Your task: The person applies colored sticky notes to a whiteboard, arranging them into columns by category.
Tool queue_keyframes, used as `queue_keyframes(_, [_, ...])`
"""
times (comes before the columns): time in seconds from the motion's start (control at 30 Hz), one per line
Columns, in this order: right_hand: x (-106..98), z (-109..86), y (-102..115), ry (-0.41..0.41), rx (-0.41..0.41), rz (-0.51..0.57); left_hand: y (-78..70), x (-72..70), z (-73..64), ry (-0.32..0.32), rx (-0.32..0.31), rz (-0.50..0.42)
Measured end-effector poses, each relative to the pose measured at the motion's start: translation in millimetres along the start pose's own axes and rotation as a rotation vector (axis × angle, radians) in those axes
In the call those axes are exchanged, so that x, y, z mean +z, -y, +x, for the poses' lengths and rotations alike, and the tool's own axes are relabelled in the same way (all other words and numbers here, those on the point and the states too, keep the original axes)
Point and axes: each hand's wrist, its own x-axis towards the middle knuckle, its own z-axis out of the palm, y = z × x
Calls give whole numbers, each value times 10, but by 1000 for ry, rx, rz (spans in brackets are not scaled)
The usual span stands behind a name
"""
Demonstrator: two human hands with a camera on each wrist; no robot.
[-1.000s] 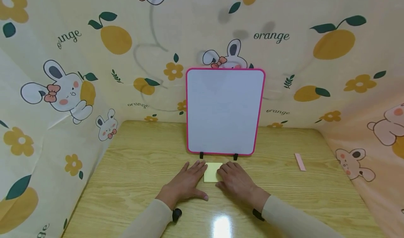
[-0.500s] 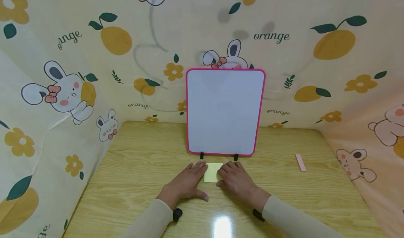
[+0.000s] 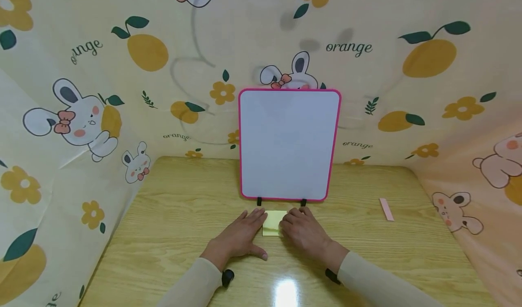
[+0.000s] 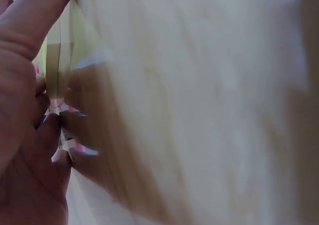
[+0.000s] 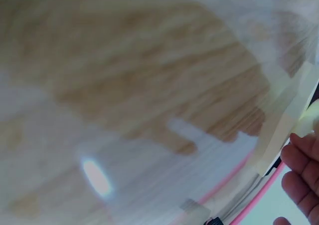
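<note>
A small square pad of yellow sticky notes lies on the wooden table in the head view. The straight fingers of my left hand rest along its left edge, with the thumb spread on the table. At the pad's right side, my right hand pinches the edge of the top sticky note with curled fingers. That sheet bows up along its lower part, and its pinched edge is hidden by the fingers. Several curled fingers and a bit of yellow paper show at the right of the right wrist view.
A blank whiteboard with a pink frame stands upright just behind the pad, on black feet. A short pink strip lies on the table to the right. Patterned cloth encloses the back and sides.
The top yellow sheet lay flat before and now curves up at its lower part under my right hand's pinch. My left hand stays in place.
</note>
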Motion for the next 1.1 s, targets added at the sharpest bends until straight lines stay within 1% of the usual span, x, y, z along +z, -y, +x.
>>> queue_keyframes(0.13, [-5, 22, 6, -3, -26, -53, 6, 3, -2, -6, 5, 5])
queue_keyframes(0.33, [-20, 69, 38, 5, -73, -172, 2, -13, -4, -7, 3, -1])
queue_keyframes(0.47, [-27, 69, 47, 1, -77, -213, -12, -21, -5, 2, -4, -15])
queue_keyframes(0.77, [-37, 23, 17, -6, -65, -186, -11, -13, -8, 9, -12, -29])
queue_keyframes(0.9, [-19, 13, -18, -14, -34, -129, 1, -3, -2, 9, -12, -36])
queue_keyframes(1.1, [7, 40, -32, -66, -7, -61, 18, 9, 7, 8, -17, -33])
